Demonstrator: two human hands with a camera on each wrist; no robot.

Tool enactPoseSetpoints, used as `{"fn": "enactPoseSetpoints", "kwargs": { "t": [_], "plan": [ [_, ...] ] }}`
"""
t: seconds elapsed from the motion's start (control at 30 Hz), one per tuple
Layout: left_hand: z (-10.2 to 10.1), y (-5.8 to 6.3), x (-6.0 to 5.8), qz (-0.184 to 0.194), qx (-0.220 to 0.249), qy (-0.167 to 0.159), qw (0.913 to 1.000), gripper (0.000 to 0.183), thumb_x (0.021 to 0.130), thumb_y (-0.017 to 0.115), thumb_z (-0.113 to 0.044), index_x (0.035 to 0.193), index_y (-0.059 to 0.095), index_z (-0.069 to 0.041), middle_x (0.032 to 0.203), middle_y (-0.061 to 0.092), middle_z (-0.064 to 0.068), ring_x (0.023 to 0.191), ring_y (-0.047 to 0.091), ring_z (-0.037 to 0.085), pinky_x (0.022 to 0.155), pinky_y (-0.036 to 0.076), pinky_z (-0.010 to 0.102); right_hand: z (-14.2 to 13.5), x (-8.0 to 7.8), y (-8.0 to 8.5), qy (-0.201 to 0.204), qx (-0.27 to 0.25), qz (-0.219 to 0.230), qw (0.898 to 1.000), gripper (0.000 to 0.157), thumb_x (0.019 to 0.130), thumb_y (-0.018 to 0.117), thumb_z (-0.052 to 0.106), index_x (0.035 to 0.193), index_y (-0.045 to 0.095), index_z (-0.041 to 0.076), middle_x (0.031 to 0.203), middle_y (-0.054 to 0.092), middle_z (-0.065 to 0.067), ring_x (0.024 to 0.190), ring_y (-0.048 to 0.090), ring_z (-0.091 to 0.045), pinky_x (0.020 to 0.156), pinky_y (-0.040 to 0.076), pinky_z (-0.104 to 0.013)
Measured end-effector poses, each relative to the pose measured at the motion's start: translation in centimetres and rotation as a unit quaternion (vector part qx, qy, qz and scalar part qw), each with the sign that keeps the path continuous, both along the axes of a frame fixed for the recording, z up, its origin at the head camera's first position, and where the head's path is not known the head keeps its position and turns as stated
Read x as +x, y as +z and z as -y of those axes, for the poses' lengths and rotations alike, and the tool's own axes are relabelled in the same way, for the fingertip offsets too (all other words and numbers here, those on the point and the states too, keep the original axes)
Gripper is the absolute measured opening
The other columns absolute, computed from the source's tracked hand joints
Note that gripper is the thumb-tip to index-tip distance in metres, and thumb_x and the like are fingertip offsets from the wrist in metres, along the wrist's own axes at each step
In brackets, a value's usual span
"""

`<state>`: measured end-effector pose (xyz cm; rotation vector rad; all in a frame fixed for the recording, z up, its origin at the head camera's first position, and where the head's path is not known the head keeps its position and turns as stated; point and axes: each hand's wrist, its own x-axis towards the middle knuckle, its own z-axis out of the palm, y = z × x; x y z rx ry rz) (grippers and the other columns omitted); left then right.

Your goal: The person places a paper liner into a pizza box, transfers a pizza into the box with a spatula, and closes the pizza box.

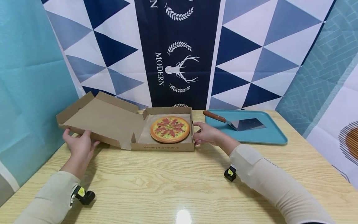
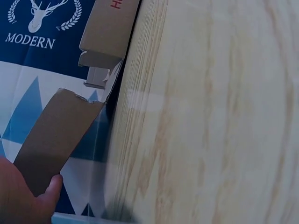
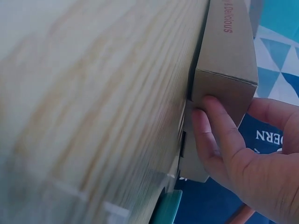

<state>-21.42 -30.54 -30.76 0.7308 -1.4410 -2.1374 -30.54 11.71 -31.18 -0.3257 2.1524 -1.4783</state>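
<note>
A brown cardboard pizza box stands unfolded on the table, its lid laid back to the left with the outer side raised. In its base a round pizza with red and green topping lies on a pale paper liner. My left hand grips the lid's near left edge; in the left wrist view the thumb shows against the cardboard flap. At the base's right side wall, my right hand holds the box, fingertips on the outer face and a digit at the upper edge.
On the right, a blue tray carries a pizza server with a wooden handle, which juts over the tray's left rim. Patterned cloth hangs behind the wooden table. Each wrist wears a small black camera.
</note>
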Motion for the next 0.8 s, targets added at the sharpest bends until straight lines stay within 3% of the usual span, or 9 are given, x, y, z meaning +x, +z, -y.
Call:
{"fn": "enactPoseSetpoints", "kwargs": {
  "t": [0.13, 0.37, 0.53, 0.8],
  "plan": [
    [-0.1, 0.3, -0.1, 0.002, -0.03, 0.006, 0.9995, 0.077, 0.096, 0.058, -0.015, 0.148, 0.008, -0.041, 0.129, 0.037, 0.0, 0.117, 0.051, 0.02, 0.068, 0.058, 0.03, 0.1, 0.2, 0.0, 0.004, 0.007, 0.001, 1.0, 0.076, 0.093, 0.053, -0.006, 0.154, 0.008, 0.0, 0.113, 0.049, -0.025, 0.081, 0.06, -0.021, 0.081, 0.056, -0.037],
    [-0.6, 0.8, -0.1, -0.012, -0.084, 0.011, 0.9964, 0.078, 0.095, 0.06, -0.013, 0.149, 0.01, -0.038, 0.116, 0.036, -0.003, 0.104, 0.052, 0.017, 0.062, 0.057, 0.028, 0.3, 0.7, -0.1, 0.015, 0.022, -0.001, 1.0, 0.073, 0.094, 0.053, -0.004, 0.152, 0.009, 0.0, 0.117, 0.046, -0.028, 0.083, 0.061, -0.024, 0.082, 0.056, -0.038],
    [-0.8, 0.9, 0.0, -0.042, -0.111, 0.005, 0.993, 0.078, 0.093, 0.061, -0.008, 0.149, 0.014, -0.036, 0.114, 0.035, -0.002, 0.09, 0.054, 0.015, 0.058, 0.056, 0.028, 0.5, 1.2, -0.1, 0.023, 0.032, -0.004, 0.999, 0.071, 0.095, 0.053, -0.003, 0.151, 0.01, 0.0, 0.115, 0.049, -0.027, 0.086, 0.062, -0.026, 0.082, 0.056, -0.039],
    [-1.3, 1.2, 0.0, -0.064, -0.175, -0.016, 0.9824, 0.078, 0.092, 0.062, -0.007, 0.149, 0.018, -0.035, 0.118, 0.037, -0.002, 0.09, 0.055, 0.015, 0.056, 0.055, 0.024, 0.9, 2.1, 0.1, 0.022, 0.042, -0.016, 0.999, 0.071, 0.094, 0.052, -0.003, 0.149, 0.008, -0.004, 0.102, 0.054, -0.022, 0.08, 0.061, -0.022, 0.082, 0.056, -0.039]
  ]
}}
